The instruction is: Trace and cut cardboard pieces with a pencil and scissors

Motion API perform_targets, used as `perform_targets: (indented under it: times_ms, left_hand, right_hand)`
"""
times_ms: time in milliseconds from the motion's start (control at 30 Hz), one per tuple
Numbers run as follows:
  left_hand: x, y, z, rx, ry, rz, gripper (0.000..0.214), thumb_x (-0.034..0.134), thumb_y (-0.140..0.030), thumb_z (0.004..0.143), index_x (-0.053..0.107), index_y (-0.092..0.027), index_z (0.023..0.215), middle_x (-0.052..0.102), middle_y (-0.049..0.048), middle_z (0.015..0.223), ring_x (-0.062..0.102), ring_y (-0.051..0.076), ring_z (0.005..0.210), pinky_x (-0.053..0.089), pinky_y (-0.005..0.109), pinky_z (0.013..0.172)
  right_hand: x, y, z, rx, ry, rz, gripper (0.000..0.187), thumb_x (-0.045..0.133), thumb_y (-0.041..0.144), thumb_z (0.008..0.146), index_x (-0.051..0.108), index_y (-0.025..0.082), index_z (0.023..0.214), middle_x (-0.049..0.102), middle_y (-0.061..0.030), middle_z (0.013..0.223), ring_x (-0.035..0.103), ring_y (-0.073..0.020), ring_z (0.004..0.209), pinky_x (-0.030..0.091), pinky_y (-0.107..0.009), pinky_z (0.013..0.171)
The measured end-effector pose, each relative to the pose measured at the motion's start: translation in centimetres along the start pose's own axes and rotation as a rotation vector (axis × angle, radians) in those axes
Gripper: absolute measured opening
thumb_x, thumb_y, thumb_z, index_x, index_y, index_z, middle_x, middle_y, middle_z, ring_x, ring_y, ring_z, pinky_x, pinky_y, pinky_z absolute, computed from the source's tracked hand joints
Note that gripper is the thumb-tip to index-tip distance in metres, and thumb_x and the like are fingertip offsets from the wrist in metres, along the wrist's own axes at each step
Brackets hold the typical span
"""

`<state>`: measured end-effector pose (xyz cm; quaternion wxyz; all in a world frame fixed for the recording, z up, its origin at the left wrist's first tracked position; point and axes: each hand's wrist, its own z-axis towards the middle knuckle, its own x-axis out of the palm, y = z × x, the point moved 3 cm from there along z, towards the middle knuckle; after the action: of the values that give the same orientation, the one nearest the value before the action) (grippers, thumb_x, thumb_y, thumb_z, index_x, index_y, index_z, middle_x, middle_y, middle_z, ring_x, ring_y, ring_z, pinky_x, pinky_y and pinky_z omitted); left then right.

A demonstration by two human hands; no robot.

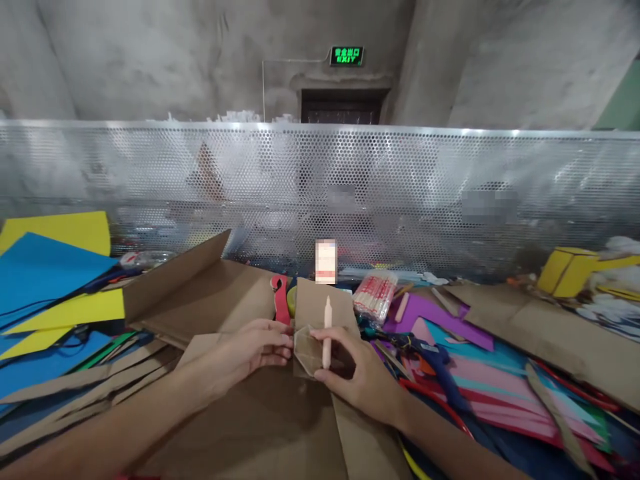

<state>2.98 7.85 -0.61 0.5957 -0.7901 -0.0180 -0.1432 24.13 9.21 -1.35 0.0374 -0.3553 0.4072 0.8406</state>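
Observation:
My right hand (pixel 363 377) is curled round a pale peach marker (pixel 327 332), its tip pointing away from me. The thumb and a fingertip of that hand also touch a small cardboard piece with cut corners (pixel 306 350), which looks like an octagon. At the left edge of this piece is my left hand (pixel 263 343), its fingers bent and close together; whether they grip the edge is hard to see. Under both hands lies a larger brown cardboard sheet (pixel 250 420). Another cardboard flap (pixel 325 300) lies just beyond the marker.
A red tape dispenser (pixel 281 300) sits beyond my left hand. To the right are a packet of wrapped sticks (pixel 376 295), a blue glue gun (pixel 437 353) and coloured paper strips (pixel 500 387). Blue and yellow sheets (pixel 55 267) lie left. A perforated metal panel (pixel 250 173) stands behind.

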Motion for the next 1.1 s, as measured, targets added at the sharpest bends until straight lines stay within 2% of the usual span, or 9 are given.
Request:
perform_targets:
  times_ms: [67,200,333,633,967,1100]
  left_hand:
    - [0.9,0.4,0.2,0.043,0.079,-0.010,0.021,0.078,-0.023,0.067,0.064,-0.012,0.078,0.066,0.0038,0.073,0.062,0.015,0.071,0.050,0.026,0.071]
    - [2.2,1.5,-0.1,0.058,0.169,-0.094,0.031,0.071,-0.032,0.081,0.062,-0.016,0.105,0.070,0.0084,0.102,0.066,0.020,0.092,0.052,0.035,0.086]
    - [2.4,2.6,-0.2,0.046,0.196,-0.104,0.048,0.073,-0.029,0.081,0.053,-0.020,0.124,0.068,0.0096,0.115,0.066,0.022,0.099,0.054,0.043,0.091]
    - [2.0,3.1,0.2,0.045,0.217,-0.070,0.046,0.069,-0.030,0.085,0.052,-0.021,0.127,0.067,0.0094,0.120,0.067,0.021,0.101,0.054,0.042,0.093]
    - [2.0,3.5,0.5,0.086,0.222,-0.051,0.044,0.069,-0.031,0.085,0.053,-0.019,0.125,0.064,0.0117,0.126,0.065,0.024,0.107,0.053,0.041,0.093]
    - [2.1,3.3,0.2,0.099,0.255,-0.001,0.056,0.075,-0.029,0.080,0.050,-0.021,0.129,0.063,0.0127,0.127,0.064,0.026,0.110,0.053,0.043,0.094]
  right_hand:
    - [-0.1,0.3,-0.2,-0.026,-0.012,-0.001,0.047,0.070,0.023,0.079,0.056,0.025,0.124,0.063,-0.0070,0.125,0.058,-0.0237,0.116,0.044,-0.037,0.101]
    - [-0.1,0.5,-0.4,-0.059,0.012,0.011,0.048,0.068,0.019,0.080,0.054,0.024,0.126,0.061,-0.0072,0.126,0.057,-0.0227,0.117,0.044,-0.037,0.102]
    - [-0.1,0.3,-0.5,-0.077,0.028,0.042,0.045,0.063,0.017,0.083,0.053,0.023,0.126,0.060,-0.0080,0.125,0.058,-0.0222,0.115,0.045,-0.036,0.101]
    - [0.2,-0.6,-0.4,-0.010,0.045,0.088,0.038,0.056,0.015,0.086,0.054,0.023,0.123,0.061,-0.0046,0.106,0.062,-0.0169,0.091,0.050,-0.031,0.089]
    - [0.0,-0.3,-0.2,-0.024,0.017,0.116,0.036,0.060,0.015,0.083,0.058,0.023,0.118,0.063,-0.0045,0.108,0.062,-0.0174,0.093,0.051,-0.030,0.086]
    - [0.0,-0.2,-0.2,-0.039,0.007,0.095,0.037,0.059,0.016,0.083,0.057,0.023,0.120,0.063,-0.0054,0.111,0.062,-0.0185,0.097,0.051,-0.031,0.087]
